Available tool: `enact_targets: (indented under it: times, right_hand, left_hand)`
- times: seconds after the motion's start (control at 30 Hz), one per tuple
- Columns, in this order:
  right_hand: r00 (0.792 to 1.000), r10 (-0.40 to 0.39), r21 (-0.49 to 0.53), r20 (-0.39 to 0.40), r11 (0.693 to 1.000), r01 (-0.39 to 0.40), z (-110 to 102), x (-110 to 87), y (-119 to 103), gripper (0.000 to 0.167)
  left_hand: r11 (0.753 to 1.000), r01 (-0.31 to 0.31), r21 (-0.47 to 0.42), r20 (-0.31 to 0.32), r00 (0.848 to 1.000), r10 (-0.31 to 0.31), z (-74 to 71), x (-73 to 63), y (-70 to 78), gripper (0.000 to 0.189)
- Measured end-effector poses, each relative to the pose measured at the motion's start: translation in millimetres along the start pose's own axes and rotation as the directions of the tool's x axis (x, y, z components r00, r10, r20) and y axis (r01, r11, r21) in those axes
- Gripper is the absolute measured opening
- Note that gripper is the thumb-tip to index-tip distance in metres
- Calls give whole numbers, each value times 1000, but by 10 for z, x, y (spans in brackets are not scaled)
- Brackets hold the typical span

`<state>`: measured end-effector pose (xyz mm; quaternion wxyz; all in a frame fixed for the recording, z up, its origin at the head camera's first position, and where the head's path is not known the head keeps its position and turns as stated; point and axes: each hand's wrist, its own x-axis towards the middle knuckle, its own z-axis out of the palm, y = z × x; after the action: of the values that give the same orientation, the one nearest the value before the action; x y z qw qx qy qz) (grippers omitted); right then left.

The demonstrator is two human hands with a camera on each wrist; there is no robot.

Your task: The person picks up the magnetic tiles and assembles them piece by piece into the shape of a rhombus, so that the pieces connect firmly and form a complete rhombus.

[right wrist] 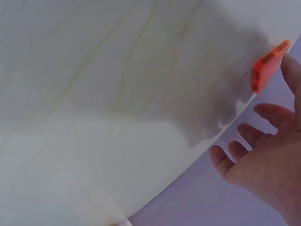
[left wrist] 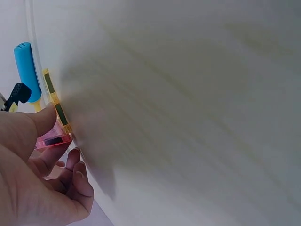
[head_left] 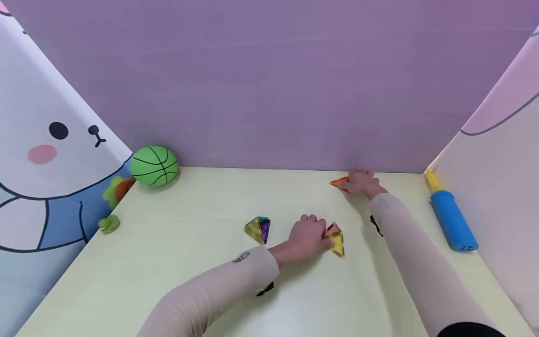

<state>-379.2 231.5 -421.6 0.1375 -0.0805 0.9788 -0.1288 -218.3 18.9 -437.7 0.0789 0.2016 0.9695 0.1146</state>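
Observation:
My left hand (head_left: 308,237) pinches a translucent yellow triangular magnetic tile (head_left: 338,245) joined to a pink one (head_left: 332,229), right of the table's middle. The left wrist view shows the thumb on the yellow tile and a finger under the pink tile (left wrist: 52,140). By the back wall, my right hand (head_left: 363,182) is at an orange triangular magnetic tile (right wrist: 269,70). Its thumb touches that tile while the other fingers are loosely spread below. Left of my left hand sits a small piece of yellow, purple and green magnetic tiles (head_left: 257,229).
A green ball (head_left: 154,165) rests in the back left corner, with a small green object (head_left: 109,223) at the left edge. Along the right wall lies a blue hand pump (head_left: 454,222) with a yellow end. A purple wall (head_left: 261,93) closes off the back.

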Motion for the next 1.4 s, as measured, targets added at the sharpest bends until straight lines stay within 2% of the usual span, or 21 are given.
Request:
enact_targets:
  times: [0.27, 0.5, 0.7, 1.03, 1.2, 1.3, 1.4]
  right_hand:
    - [998, 8, 16, 60, 1000, -8, -42, 28, 89, 58]
    - [1000, -20, 47, -1, 999, 20, 16, 71, 99, 58]
    - [998, 13, -2, -56, 1000, -13, 62, 80, 108, 67]
    - [1000, -17, 1, -19, 1000, 17, 69, 101, 112, 67]
    - [1000, -1, 35, -15, 999, 2, 83, 121, 117, 68]
    - [999, 12, 73, -49, 997, -9, 97, 140, 115, 68]
    - [995, 34, 151, -90, 988, -20, 114, 162, 91, 61]
  left_hand:
    - [1000, -3, -18, 14, 1000, 3, -12, -3, 37, 37]
    - [1000, -6, -13, 12, 1000, 6, 5, 10, 23, 36]
    - [1000, 0, -12, 9, 1000, 0, 9, 7, 14, 36]
    - [1000, 8, -19, 15, 1000, -7, 4, 8, 16, 35]
    - [1000, 3, -20, 17, 1000, -2, 10, 2, 14, 35]
    - [1000, 2, -16, 14, 1000, -2, 13, 3, 5, 35]
    - [1000, 5, -11, 8, 1000, -5, 17, 6, -8, 36]
